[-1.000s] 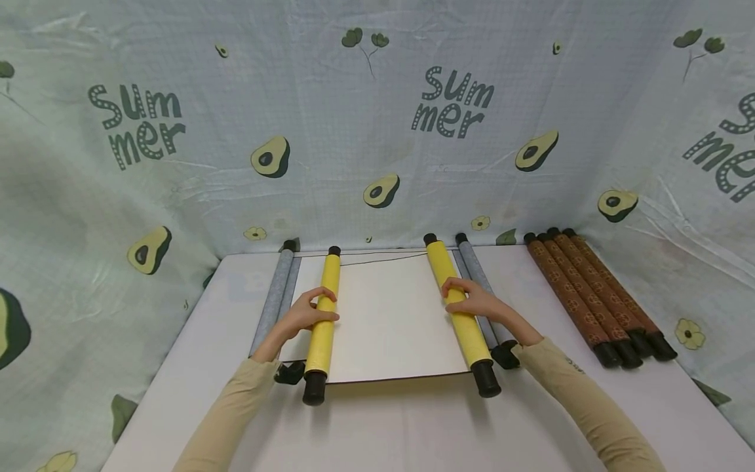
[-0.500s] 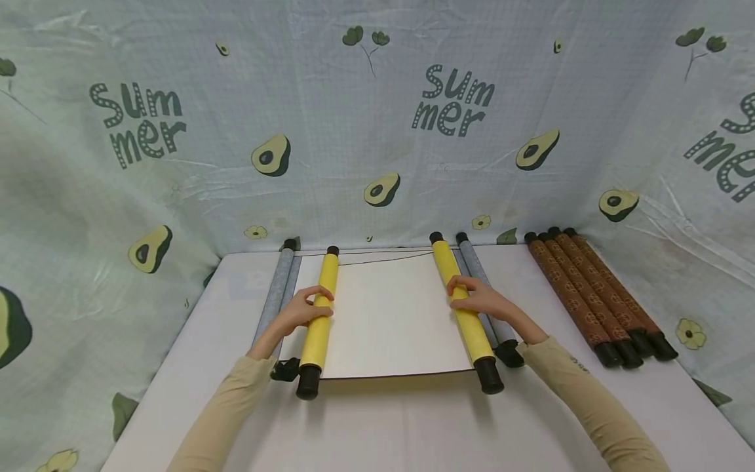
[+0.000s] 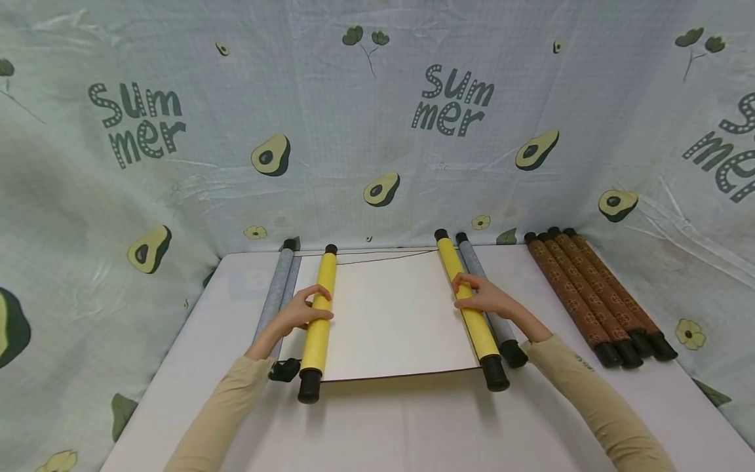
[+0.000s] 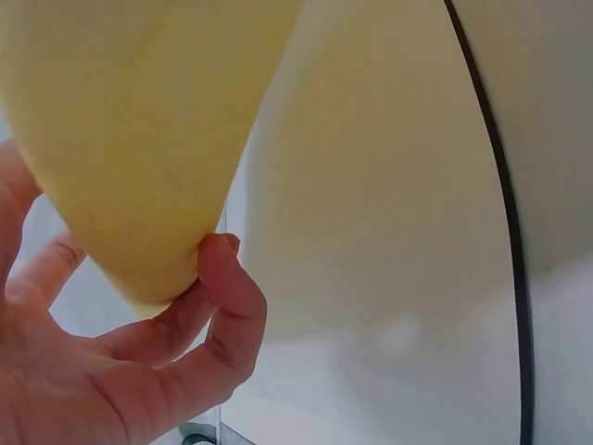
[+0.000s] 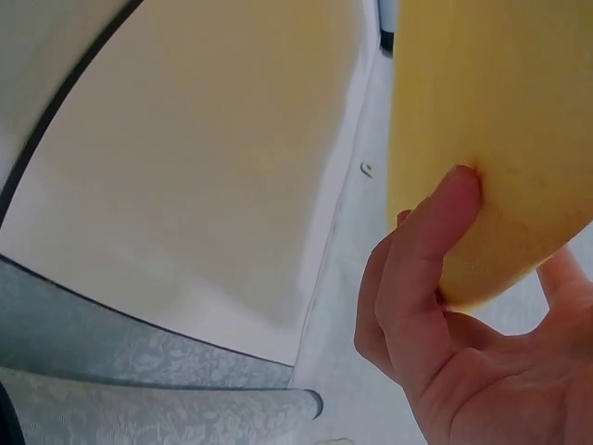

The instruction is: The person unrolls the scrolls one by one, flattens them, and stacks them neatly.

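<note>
A yellow-backed scroll is partly unrolled, a blank white sheet [image 3: 395, 314] stretching between its two rolls. My left hand [image 3: 303, 311] grips the left yellow roll [image 3: 321, 334] near its middle, with thumb and fingers curled round it; the left wrist view shows the fingertips [image 4: 222, 264] against the yellow. On the other side my right hand [image 3: 483, 298] holds the right yellow roll [image 3: 479, 331] the same way. Black knobs cap both rolls. Beneath lies another scroll with blue-grey rolls, one at the left [image 3: 274, 288] and one at the right [image 3: 480, 269], largely covered by the yellow one.
Several brown patterned scrolls [image 3: 580, 288] with black ends lie side by side on the right of the white table [image 3: 377, 432]. A cloth printed with avocados [image 3: 354, 98] hangs behind and at both sides.
The right yellow roll has moved right with my right hand, and the left roll slightly left with my left hand. The white stretch between them is wider.
</note>
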A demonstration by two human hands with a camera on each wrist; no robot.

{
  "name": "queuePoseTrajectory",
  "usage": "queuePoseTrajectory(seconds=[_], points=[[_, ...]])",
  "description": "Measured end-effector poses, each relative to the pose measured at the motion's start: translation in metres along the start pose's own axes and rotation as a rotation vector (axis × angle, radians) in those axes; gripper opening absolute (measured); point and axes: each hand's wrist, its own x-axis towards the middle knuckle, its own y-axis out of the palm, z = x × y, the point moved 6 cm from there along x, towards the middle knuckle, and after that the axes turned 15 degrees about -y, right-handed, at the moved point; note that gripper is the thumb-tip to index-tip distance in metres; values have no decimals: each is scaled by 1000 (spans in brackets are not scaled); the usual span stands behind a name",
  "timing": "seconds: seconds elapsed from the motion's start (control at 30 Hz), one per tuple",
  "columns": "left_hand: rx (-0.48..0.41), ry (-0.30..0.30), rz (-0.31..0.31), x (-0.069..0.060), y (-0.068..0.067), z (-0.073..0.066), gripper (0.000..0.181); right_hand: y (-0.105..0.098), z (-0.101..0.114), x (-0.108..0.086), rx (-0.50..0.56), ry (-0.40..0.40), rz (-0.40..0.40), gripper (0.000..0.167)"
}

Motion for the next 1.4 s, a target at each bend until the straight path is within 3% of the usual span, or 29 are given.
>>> queuePoseTrajectory(seconds=[0.3, 0.77, 0.83, 1.17, 1.4], points=[[2, -15, 1, 2, -4, 2, 31, -6, -6, -2, 49, -20, 7, 23], [15, -3, -11, 2, -8, 0, 38, -10, 7, -6, -6, -21, -4, 26], [6, 5, -5, 2, -10, 1, 36, -10, -3, -4, 10, -18, -3, 27], [11, 14, 17, 1, -13, 5, 35, -13, -7, -7, 50, -2, 20, 26], [25, 5, -9, -2, -16, 3, 31, -15, -7, -8, 40, 11, 18, 24]])
